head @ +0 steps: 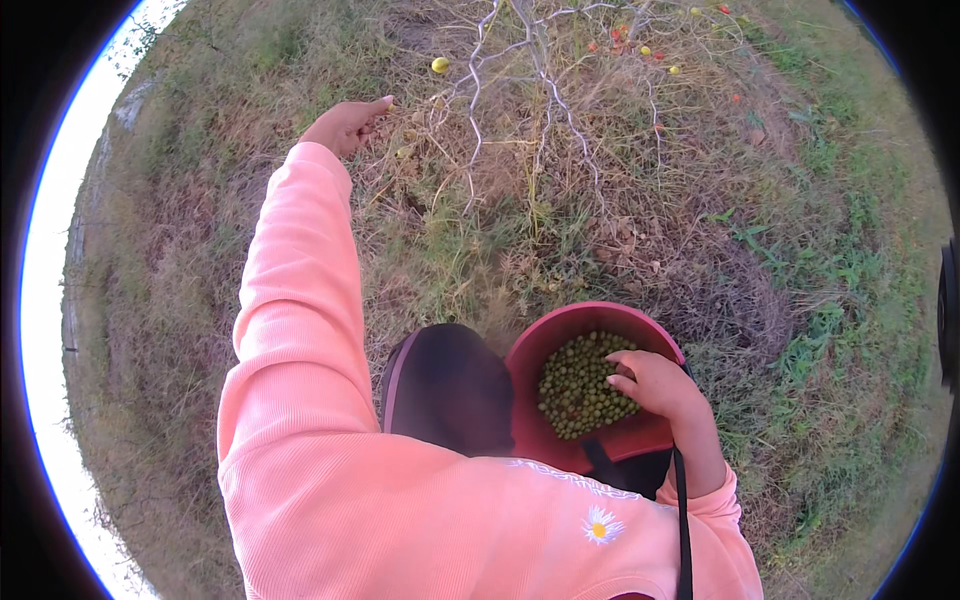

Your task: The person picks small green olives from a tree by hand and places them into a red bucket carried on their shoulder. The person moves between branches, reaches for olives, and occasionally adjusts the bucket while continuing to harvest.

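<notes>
My left hand (346,129) reaches out at the upper left, beside thin dry stems of a plant. One digit is stretched out and the others are curled; a small yellowish spot shows at the tip, too small to tell if it is a held fruit. My right hand (660,386) is over a pink-red bucket (529,345), thumb and forefinger apart, with nothing visible between them. Many small round green fruits (577,386), a few of them reddish, cover the bucket's bottom. Bare pale branches (476,97) hang ahead, with a yellow fruit (440,65) near them.
Red fruits (619,34) and yellow fruits (646,51) dot the plant at the upper right. A dark-clad knee (450,390) stands left of the bucket. A black strap (682,517) runs from the bucket up my body. Dry grass (172,315) and green weeds (832,337) cover the ground.
</notes>
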Motion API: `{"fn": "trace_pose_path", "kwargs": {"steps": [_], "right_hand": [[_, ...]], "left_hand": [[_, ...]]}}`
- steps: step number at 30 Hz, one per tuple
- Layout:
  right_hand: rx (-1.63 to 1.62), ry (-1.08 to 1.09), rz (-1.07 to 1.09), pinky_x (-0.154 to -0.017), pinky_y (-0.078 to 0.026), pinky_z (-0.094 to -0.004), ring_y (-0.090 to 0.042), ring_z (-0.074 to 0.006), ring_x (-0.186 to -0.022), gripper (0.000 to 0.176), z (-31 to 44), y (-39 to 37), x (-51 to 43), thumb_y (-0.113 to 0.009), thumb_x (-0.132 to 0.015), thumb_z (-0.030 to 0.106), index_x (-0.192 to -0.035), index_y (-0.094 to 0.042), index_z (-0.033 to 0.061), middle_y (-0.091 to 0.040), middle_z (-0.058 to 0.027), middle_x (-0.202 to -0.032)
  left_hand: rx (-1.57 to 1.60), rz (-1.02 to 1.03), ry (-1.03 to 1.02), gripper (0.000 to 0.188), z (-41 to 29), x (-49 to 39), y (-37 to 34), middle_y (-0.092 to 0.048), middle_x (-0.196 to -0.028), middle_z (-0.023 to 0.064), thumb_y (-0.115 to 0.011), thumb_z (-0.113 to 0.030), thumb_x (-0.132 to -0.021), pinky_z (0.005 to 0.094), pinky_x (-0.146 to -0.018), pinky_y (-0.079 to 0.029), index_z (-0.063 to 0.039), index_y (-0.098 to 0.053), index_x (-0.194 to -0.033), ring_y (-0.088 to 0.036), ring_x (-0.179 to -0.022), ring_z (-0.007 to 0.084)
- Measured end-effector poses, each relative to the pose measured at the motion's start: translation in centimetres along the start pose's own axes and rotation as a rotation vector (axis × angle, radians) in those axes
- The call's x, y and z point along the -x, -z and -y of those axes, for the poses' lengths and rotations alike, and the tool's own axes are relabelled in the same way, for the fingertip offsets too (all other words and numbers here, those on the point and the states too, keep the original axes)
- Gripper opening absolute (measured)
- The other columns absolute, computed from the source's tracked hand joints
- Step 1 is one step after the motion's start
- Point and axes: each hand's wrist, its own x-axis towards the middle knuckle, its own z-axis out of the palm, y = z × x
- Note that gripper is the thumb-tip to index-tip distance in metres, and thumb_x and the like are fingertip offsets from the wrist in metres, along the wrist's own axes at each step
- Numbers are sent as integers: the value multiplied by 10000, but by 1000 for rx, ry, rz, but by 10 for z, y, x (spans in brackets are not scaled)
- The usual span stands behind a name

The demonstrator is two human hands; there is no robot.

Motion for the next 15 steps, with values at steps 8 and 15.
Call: {"fn": "trace_pose_path", "kwargs": {"steps": [8,15], "right_hand": [[-48,-17,23,-824,-494,-420,-629,-339,-929,370,3,5,1,-635,-858,254,-1161,-606,45,-668,-161,-985],[-18,-28,-11,-810,-496,-423,-629,-334,-923,367,0,2,2,-633,-859,264,-1159,-607,55,-664,-158,-984]], "left_hand": [[740,157,10,226,9,34,8,-443,-720,-14,-476,-244,-984,219,-449,-333,-51,-570,-911,-382,-573,78],[-265,91,-564,312,11,38,-41,-556,-691,-28,-533,-252,-951,262,-523,-396,-73,-643,-1182,-461,-560,86]]}}
